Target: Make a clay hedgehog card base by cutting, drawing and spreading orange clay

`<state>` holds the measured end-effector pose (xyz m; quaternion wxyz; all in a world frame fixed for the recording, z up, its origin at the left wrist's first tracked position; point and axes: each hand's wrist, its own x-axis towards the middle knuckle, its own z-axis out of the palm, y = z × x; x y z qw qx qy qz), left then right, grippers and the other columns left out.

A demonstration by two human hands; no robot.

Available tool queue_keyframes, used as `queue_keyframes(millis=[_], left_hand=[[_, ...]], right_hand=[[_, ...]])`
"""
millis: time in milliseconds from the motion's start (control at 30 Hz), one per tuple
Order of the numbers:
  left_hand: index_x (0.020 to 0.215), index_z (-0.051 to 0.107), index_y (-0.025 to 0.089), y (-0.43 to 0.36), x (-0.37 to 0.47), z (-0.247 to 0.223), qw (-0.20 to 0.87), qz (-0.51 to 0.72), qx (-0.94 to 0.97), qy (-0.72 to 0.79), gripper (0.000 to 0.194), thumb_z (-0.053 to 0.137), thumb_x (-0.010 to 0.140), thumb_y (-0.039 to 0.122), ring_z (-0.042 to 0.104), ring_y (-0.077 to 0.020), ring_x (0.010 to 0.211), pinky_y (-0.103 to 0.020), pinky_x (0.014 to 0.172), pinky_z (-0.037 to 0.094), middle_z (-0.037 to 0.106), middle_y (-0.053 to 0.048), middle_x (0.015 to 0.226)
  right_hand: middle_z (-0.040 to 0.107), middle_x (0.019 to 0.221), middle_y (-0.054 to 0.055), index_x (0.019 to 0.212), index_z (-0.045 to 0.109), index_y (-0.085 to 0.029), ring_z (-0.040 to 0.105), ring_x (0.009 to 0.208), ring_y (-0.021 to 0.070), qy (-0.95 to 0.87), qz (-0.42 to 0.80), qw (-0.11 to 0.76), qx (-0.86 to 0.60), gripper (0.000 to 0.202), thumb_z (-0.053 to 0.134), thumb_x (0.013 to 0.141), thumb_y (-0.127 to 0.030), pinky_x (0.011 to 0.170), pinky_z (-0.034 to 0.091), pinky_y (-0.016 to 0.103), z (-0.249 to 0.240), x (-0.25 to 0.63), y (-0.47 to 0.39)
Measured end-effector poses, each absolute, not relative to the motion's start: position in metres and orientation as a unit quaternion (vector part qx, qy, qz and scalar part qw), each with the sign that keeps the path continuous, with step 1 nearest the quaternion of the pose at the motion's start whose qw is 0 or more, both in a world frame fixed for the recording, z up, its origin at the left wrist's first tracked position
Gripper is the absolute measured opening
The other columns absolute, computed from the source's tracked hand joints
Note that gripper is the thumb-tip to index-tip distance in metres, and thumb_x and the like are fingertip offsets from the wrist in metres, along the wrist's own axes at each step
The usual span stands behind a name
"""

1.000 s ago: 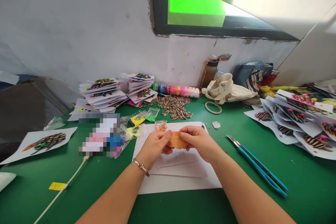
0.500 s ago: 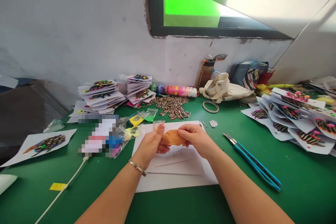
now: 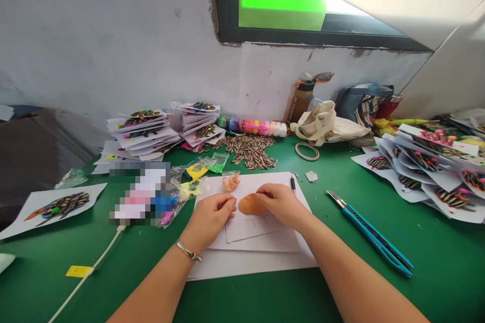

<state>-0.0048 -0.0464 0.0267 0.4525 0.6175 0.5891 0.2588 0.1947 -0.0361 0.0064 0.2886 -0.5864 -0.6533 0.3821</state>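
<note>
A flat orange oval, apparently modelling clay (image 3: 250,205), is over the white paper (image 3: 261,257). My right hand (image 3: 282,204) pinches its right edge between thumb and fingers. Just left of the oval, my left hand (image 3: 212,217) is closed with thumb and fingertips together, apart from the oval; whatever it may hold is hidden. Beyond my hands, a small clear bag with orange clay (image 3: 231,181) lies on the paper. Faint pencil lines show below the oval.
A blue utility knife (image 3: 371,232) lies at right, a black pen (image 3: 293,184) on the paper. Striped sunflower seeds (image 3: 252,151), a tape roll (image 3: 306,151) and stacked seed pictures (image 3: 142,133) are behind. Another picture stack (image 3: 435,161) stands right; a white cable (image 3: 94,267) crosses the left.
The oval was held between both hands; now my left hand has moved off it to the left. The oval is flatter to view, and the small orange bag behind has come into sight.
</note>
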Motion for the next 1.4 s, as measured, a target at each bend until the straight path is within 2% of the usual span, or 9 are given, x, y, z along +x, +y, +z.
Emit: queue_keyframes(millis=[167,267,333,467,600,767,1000,1233,1400], left_hand=[[0.087,0.069,0.02,-0.049,-0.004,0.024,0.403,0.24,0.668,0.578,0.028,0.046,0.085,0.037,0.065,-0.0173,0.067,-0.026,0.061,0.045,0.071,0.001,0.075],[0.088,0.069,0.02,-0.049,-0.005,0.021,0.4,0.243,0.667,0.58,0.028,0.046,0.086,0.036,0.066,-0.0173,0.068,-0.025,0.061,0.046,0.071,0.001,0.074],[0.09,0.068,0.021,-0.05,-0.005,0.02,0.392,0.244,0.672,0.579,0.027,0.045,0.086,0.034,0.066,-0.0169,0.069,-0.025,0.061,0.046,0.071,0.002,0.074],[0.088,0.068,0.023,-0.052,-0.005,0.021,0.328,0.233,0.722,0.563,0.027,0.043,0.088,0.032,0.065,-0.0165,0.068,-0.026,0.063,0.045,0.07,0.003,0.072],[0.094,0.068,0.023,-0.054,-0.003,0.02,0.26,0.233,0.772,0.531,0.026,0.043,0.088,0.028,0.065,-0.0172,0.081,-0.026,0.073,0.046,0.072,0.001,0.089],[0.1,0.066,0.021,-0.053,-0.004,0.014,0.223,0.222,0.797,0.515,0.029,0.04,0.09,0.024,0.064,-0.0179,0.09,-0.027,0.08,0.047,0.071,-0.002,0.1],[0.103,0.065,0.021,-0.05,-0.006,0.011,0.224,0.204,0.789,0.535,0.031,0.037,0.09,0.022,0.065,-0.0193,0.089,-0.029,0.079,0.048,0.071,-0.002,0.099],[0.104,0.066,0.02,-0.05,-0.005,0.009,0.21,0.197,0.796,0.532,0.032,0.037,0.089,0.021,0.063,-0.0203,0.096,-0.031,0.086,0.047,0.07,-0.005,0.104],[0.105,0.065,0.019,-0.051,-0.004,0.008,0.197,0.198,0.81,0.516,0.032,0.037,0.089,0.018,0.063,-0.0194,0.094,-0.03,0.085,0.048,0.069,-0.006,0.102]], right_hand=[[0.058,0.071,0.001,0.079,0.064,-0.018,0.05,0.06,0.0121,-0.57,0.554,0.309,-0.523,0.021,0.053,0.077,-0.036,0.052,0.039,0.023,0.015,0.193,-0.041],[0.059,0.073,0.001,0.079,0.064,-0.018,0.051,0.061,0.0117,-0.552,0.586,0.314,-0.503,0.02,0.054,0.076,-0.036,0.053,0.04,0.023,0.017,0.191,-0.042],[0.059,0.071,0.0,0.078,0.063,-0.018,0.049,0.059,0.0111,-0.574,0.558,0.304,-0.518,0.02,0.053,0.077,-0.035,0.052,0.039,0.023,0.016,0.191,-0.041],[0.061,0.07,0.0,0.071,0.064,-0.02,0.051,0.065,0.0137,-0.666,0.383,0.277,-0.577,0.019,0.049,0.078,-0.029,0.057,0.037,0.024,0.009,0.193,-0.038],[0.063,0.069,0.0,0.075,0.065,-0.022,0.051,0.064,0.0144,-0.701,0.302,0.242,-0.599,0.02,0.046,0.079,-0.027,0.056,0.034,0.025,0.004,0.194,-0.038],[0.065,0.074,0.0,0.079,0.065,-0.021,0.053,0.068,0.0148,-0.699,0.298,0.28,-0.586,0.021,0.046,0.081,-0.029,0.061,0.036,0.025,0.004,0.191,-0.037],[0.065,0.081,-0.001,0.08,0.065,-0.021,0.054,0.075,0.014,-0.68,0.398,0.342,-0.512,0.021,0.049,0.083,-0.033,0.066,0.039,0.023,0.012,0.185,-0.037],[0.061,0.068,-0.001,0.069,0.062,-0.019,0.05,0.067,0.0142,-0.693,0.332,0.29,-0.571,0.022,0.046,0.08,-0.03,0.058,0.035,0.024,0.004,0.187,-0.029],[0.064,0.073,0.0,0.073,0.065,-0.02,0.052,0.069,0.0145,-0.68,0.351,0.302,-0.569,0.022,0.046,0.08,-0.03,0.06,0.037,0.025,0.007,0.186,-0.031]])
